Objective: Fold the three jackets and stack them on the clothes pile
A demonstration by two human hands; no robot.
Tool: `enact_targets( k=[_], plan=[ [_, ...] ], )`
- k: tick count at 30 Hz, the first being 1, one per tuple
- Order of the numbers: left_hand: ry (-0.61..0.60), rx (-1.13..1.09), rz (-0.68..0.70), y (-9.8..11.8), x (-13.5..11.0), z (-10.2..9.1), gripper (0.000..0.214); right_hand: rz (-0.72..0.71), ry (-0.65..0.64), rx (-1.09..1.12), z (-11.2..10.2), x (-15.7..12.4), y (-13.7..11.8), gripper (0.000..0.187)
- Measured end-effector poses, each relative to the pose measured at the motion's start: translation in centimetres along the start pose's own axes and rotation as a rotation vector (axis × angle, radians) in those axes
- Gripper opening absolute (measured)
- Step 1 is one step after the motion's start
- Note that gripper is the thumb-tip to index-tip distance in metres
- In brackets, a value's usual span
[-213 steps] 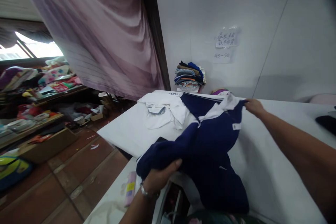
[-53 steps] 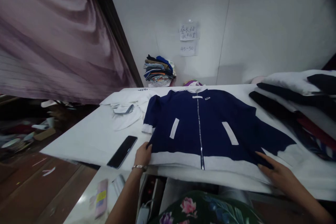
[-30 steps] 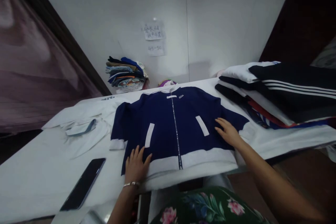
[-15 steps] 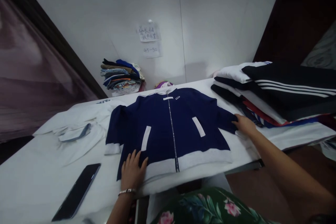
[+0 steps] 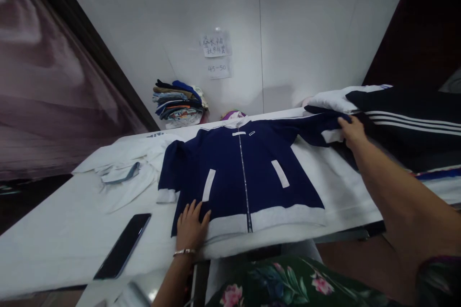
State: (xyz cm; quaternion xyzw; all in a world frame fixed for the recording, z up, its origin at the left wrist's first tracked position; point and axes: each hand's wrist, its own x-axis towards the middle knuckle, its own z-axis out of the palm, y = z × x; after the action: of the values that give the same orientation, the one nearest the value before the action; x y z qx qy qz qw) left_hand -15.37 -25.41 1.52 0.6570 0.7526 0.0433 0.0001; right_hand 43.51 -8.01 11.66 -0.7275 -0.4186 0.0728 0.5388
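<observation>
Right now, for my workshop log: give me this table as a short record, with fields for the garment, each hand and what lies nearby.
Garment: navy zip jacket, white cuffs and hem, front up on a white table
Left hand: flat on the jacket's near hem
Right hand: on the far sleeve, by its white cuff
Nearby: black smartphone; crumpled white garment; folded stack topped by a striped black garment
</observation>
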Motion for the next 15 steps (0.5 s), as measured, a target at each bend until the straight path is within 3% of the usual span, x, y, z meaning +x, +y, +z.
enact_targets(
  k=[5, 8, 10, 15],
  plan=[
    [0.008, 0.012, 0.005, 0.0, -0.1, 0.0, 0.057, -0.146, -0.142, -0.124, 1.0, -5.9, 0.5, 0.051],
    [0.008, 0.018, 0.006, 0.1, -0.1, -0.1, 0.057, 0.137, -0.413, 0.007, 2.8, -10.2, 0.6, 0.032],
    [0.004, 0.019, 0.001, 0.2, 0.0, -0.2, 0.058, 0.317, -0.511, 0.061, 4.7, -11.9, 0.7, 0.024],
    [0.007, 0.013, 0.003, 0.2, 0.0, -0.2, 0.057, 0.527, -0.502, 0.145, 9.4, -11.3, 0.2, 0.026]
  ],
)
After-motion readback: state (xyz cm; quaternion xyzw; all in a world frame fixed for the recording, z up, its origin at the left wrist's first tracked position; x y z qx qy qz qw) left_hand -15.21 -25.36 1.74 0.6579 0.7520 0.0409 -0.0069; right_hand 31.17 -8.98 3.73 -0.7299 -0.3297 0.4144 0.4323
